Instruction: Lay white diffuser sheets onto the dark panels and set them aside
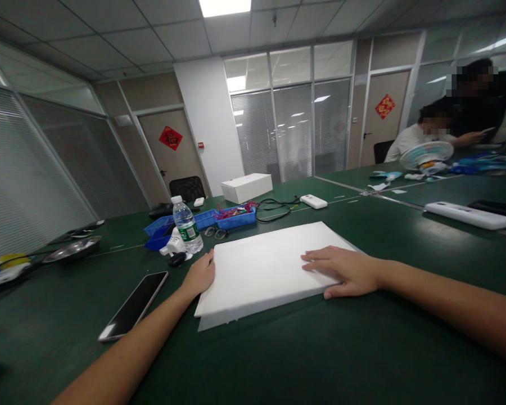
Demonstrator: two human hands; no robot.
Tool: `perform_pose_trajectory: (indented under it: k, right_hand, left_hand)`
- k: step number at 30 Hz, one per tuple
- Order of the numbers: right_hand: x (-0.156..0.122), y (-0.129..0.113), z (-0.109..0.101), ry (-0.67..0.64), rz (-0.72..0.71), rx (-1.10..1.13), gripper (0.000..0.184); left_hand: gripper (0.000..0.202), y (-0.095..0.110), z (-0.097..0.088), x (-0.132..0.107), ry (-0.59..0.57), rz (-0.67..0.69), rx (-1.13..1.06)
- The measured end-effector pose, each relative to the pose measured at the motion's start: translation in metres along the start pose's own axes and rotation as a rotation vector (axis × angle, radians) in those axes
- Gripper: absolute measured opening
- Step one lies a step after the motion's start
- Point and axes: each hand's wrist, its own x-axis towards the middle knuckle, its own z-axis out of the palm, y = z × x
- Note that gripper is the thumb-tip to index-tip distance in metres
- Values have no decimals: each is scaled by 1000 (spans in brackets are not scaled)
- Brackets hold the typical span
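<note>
A flat white slab (261, 270), perhaps a thin box or stacked sheets, lies on the green table in front of me. A thin translucent sheet (219, 320) sticks out from under its near edge. My left hand (200, 274) is closed on the slab's left edge, its fingers partly hidden. On the right side of the slab, my right hand (348, 271) rests palm down with fingers stretched over the top and the thumb by the near edge. To the left of my left forearm lies a dark-screened phone (135, 306).
Beyond the slab stand a water bottle (187, 228), blue trays (236, 218) with red wires, glasses (215, 232) and a white box (247, 187). A metal dish (73, 249) sits far left. At right are a long white case (468, 216), a fan (427, 154) and two people.
</note>
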Motion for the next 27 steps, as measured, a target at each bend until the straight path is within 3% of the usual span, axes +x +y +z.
perform_pose_trajectory:
  k: [8, 27]
  right_hand:
    - [0, 0, 3, -6, -7, -21, 76]
    - [-1, 5, 6, 39, -33, -25, 68]
  left_hand:
    - [43, 7, -5, -5, -30, 77, 73]
    - [44, 6, -4, -4, -13, 26, 6]
